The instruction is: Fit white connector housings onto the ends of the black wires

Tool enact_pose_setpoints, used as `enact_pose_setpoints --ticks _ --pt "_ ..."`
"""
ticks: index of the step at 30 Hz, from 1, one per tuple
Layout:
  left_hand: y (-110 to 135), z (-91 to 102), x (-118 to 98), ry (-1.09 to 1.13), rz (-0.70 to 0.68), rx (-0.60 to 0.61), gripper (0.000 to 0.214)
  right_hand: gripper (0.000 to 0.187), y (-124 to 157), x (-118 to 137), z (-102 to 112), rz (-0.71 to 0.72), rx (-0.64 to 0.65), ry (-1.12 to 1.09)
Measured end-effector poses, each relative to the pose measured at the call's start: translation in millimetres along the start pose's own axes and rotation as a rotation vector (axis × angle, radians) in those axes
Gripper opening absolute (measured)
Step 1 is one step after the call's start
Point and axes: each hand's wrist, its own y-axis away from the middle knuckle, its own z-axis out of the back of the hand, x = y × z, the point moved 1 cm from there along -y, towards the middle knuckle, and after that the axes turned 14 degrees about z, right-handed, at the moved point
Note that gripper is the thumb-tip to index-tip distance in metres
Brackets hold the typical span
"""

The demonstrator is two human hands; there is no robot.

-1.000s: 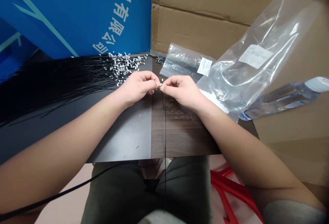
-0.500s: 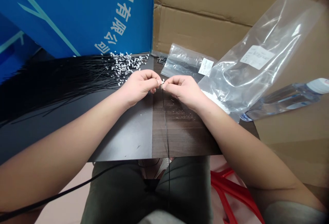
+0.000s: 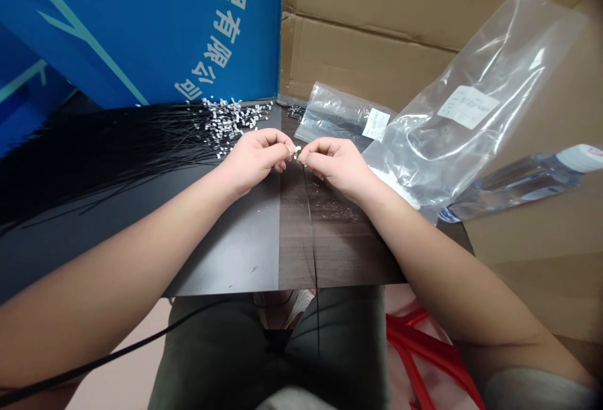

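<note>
My left hand (image 3: pixel 257 159) pinches a small white connector (image 3: pixel 297 151) between thumb and forefinger above the table. Close beside it, my right hand (image 3: pixel 336 164) is closed in a pinch on the upper end of a thin black wire (image 3: pixel 311 228). The wire hangs from the fingertips over the table's front edge to my lap. Whether wire and connector are joined cannot be made out. To the left lies a large bundle of black wires (image 3: pixel 108 140), many with white connectors (image 3: pixel 226 118) on their ends.
A clear bag with a label (image 3: pixel 480 83) stands at the right, white pieces (image 3: pixel 396 187) at its bottom. Behind my right hand lies a smaller clear bag (image 3: pixel 330 112). A water bottle (image 3: pixel 518 187) leans at the right. Cardboard (image 3: pixel 367 46) and a blue panel (image 3: pixel 155 33) border the table (image 3: pixel 235 253).
The hanging wire has swung slightly to the right. A small gap has opened between my fingertips, and the white connector shows more clearly. Both hands stay nearly in place.
</note>
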Motion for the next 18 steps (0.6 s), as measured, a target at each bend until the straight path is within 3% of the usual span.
enact_pose_setpoints --ticks 7,13,18 --pt "-3.0 4.5 1.3 0.056 0.024 0.041 0.015 0.011 -0.9 -1.1 5.6 0.136 0.061 0.131" --pt "-2.0 9.7 -0.6 -0.049 -0.032 0.086 0.033 0.014 -0.9 -2.1 10.1 0.102 0.076 0.101" --pt "-0.5 9.8 -2.3 -0.178 -0.060 0.127 0.033 0.013 -0.9 0.1 10.3 0.074 0.113 0.111"
